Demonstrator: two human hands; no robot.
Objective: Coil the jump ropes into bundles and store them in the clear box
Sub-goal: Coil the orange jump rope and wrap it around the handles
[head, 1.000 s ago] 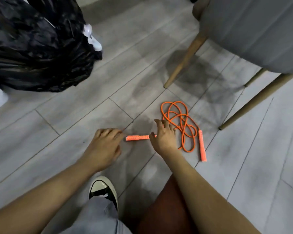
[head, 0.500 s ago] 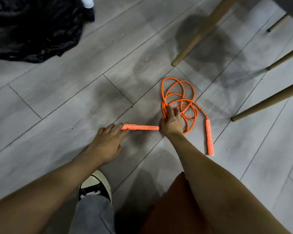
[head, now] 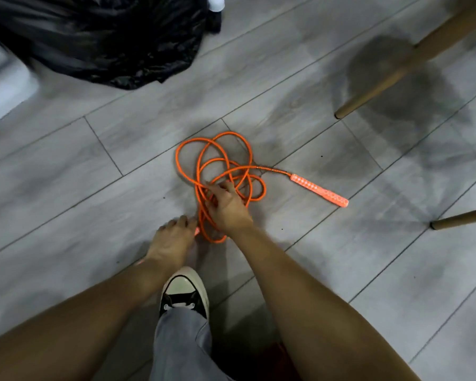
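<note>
The right hand (head: 227, 207) is pinching strands of a thin, glossy orange jump rope (head: 204, 166) lying in loose loops on the grey wood-grain plank floor (head: 66, 166). The left hand (head: 171, 243) is covering one handle; its grip is unclear. The other dimpled orange handle (head: 320, 190) is lying to the right.

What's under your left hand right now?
The left hand covers most of one orange handle: only its tips show, one at the fingertips and one by the wrist. Whether the hand grips it or just rests on it is hidden. The other handle lies uncovered.
</note>
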